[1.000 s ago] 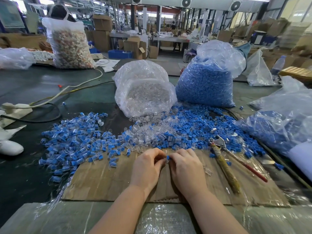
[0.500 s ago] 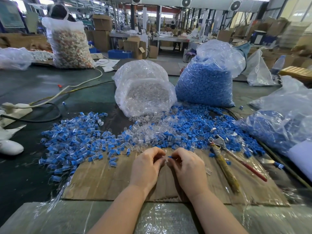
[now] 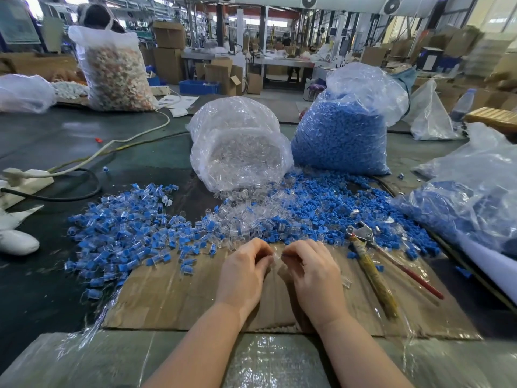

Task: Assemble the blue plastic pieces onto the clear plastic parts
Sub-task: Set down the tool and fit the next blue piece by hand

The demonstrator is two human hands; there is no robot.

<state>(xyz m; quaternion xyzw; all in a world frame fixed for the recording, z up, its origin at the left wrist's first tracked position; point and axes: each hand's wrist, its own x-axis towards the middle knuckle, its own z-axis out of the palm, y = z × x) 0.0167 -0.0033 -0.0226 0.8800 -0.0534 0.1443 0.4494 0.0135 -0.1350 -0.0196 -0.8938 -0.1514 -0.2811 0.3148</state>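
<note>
My left hand (image 3: 243,271) and my right hand (image 3: 313,273) meet fingertip to fingertip above the cardboard sheet (image 3: 173,298). Between them sits a small clear plastic part (image 3: 276,256), pinched by the left fingers; the right fingers curl in against it, and what they hold is hidden. Loose clear parts (image 3: 246,219) lie just beyond the hands. Loose blue pieces (image 3: 330,208) spread to the right of them. A heap of joined blue-and-clear pieces (image 3: 123,233) lies to the left.
A bag of clear parts (image 3: 237,147) and a bag of blue pieces (image 3: 341,135) stand behind the piles. Pliers with a red handle (image 3: 391,261) lie right of my hands. More bags (image 3: 475,191) crowd the right edge. Cables (image 3: 84,161) run at left.
The blue piece seen between my fingertips earlier no longer shows; only a clear part is visible there now. Both hands have edged slightly away from me.
</note>
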